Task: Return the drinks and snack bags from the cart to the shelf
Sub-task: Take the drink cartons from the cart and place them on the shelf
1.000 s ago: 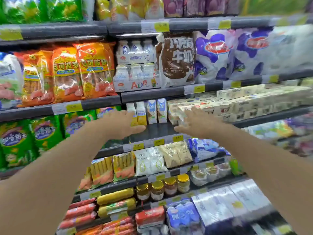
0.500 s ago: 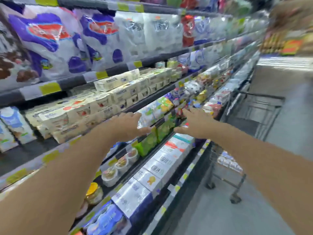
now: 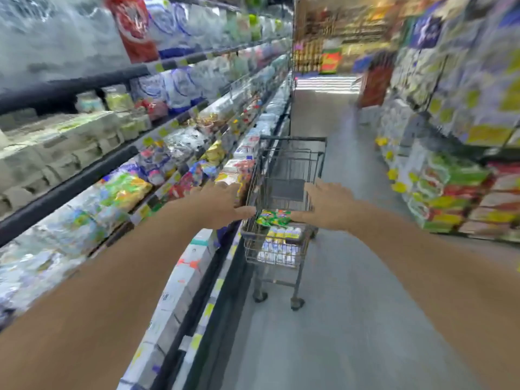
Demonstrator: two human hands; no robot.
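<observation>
A dark wire shopping cart [image 3: 292,164] stands in the aisle beside the shelf [image 3: 92,173] on the left. Inside its basket lie a green and yellow snack bag [image 3: 274,217] and, below it, a pack of white and blue drink cartons [image 3: 278,246]. My left hand [image 3: 222,204] hovers at the cart's near left rim, fingers apart, holding nothing. My right hand [image 3: 327,205] is held out over the near right rim, also open and empty. The snack bag shows between the two hands. The view is blurred by motion.
The left shelf holds rows of bagged snacks, boxed goods and milk cartons on several tiers. A second shelf [image 3: 455,170] with colourful packs lines the right side. Grey floor [image 3: 337,319] runs between them, with a red stand [image 3: 375,80] at the aisle's far end.
The view has swung right from the shelf front to the aisle. Both empty hands have moved from the shelf level to the near end of the cart.
</observation>
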